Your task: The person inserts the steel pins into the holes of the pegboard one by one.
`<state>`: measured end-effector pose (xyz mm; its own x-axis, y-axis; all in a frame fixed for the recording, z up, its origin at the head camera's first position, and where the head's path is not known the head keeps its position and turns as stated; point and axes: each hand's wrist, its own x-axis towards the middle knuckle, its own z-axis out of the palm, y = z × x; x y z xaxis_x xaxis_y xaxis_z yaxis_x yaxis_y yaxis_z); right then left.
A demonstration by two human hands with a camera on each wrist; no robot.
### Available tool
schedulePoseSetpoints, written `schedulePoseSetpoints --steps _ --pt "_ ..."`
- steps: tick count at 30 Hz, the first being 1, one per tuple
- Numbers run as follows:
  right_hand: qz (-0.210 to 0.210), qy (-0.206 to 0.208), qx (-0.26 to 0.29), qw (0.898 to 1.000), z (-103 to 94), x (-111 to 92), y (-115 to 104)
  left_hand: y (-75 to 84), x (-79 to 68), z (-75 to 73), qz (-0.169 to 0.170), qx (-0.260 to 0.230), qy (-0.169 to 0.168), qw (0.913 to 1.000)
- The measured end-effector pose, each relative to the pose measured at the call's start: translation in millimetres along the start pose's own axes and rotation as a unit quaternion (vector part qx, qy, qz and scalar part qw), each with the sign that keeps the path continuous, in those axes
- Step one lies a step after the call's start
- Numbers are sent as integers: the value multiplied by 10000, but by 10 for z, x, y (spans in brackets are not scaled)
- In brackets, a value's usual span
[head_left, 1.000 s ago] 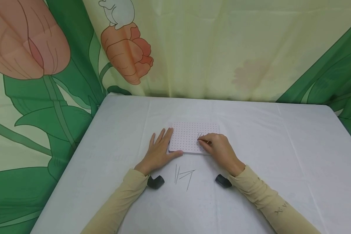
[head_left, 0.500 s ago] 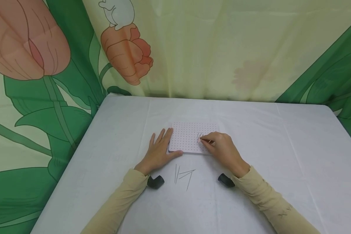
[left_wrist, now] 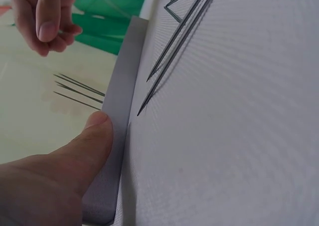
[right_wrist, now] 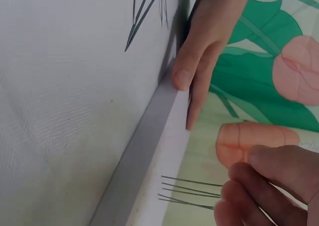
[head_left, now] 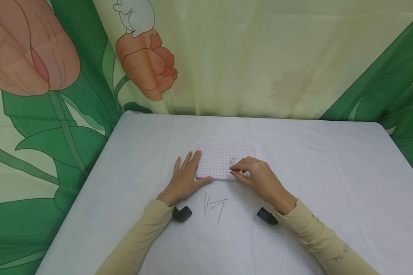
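A flat white pegboard (head_left: 213,160) with a grid of small holes lies on the table. Several thin, dark metal rods (left_wrist: 79,92) stand upright in it, right of its middle. My left hand (head_left: 184,176) lies spread at the board's left side, its thumb (left_wrist: 94,136) pressed along the front edge. Over the front right part of the board is my right hand (head_left: 258,177), fingers curled and thumb near the index finger. In the left wrist view its fingertips (left_wrist: 47,32) are apart from the standing rods, and no rod shows between them.
Several loose metal rods (head_left: 221,212) lie on the white cloth in front of the board. Black wrist camera mounts (head_left: 181,214) stick out by both cuffs. A printed curtain (head_left: 227,57) hangs behind the table.
My right hand has shifted slightly toward the front of the board, and its fingertips have come away from the standing rods. The left hand stays put. The head view has turned slightly.
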<state>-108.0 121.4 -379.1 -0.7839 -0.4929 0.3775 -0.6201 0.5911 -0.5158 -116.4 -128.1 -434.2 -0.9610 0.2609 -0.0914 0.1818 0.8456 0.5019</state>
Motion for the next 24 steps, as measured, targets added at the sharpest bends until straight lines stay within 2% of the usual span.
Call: schedulePoseSetpoints --steps 10,19,24 --pt "-642 -470 -244 9965 68 -64 -139 -2 -4 -4 -12 38 -44 10000" --pt "-796 -1237 -303 9887 206 -90 -199 -6 4 5 35 72 4 10000" --pt "-1010 -1513 -424 9824 302 -95 -193 -22 1 18 66 94 59 9999"
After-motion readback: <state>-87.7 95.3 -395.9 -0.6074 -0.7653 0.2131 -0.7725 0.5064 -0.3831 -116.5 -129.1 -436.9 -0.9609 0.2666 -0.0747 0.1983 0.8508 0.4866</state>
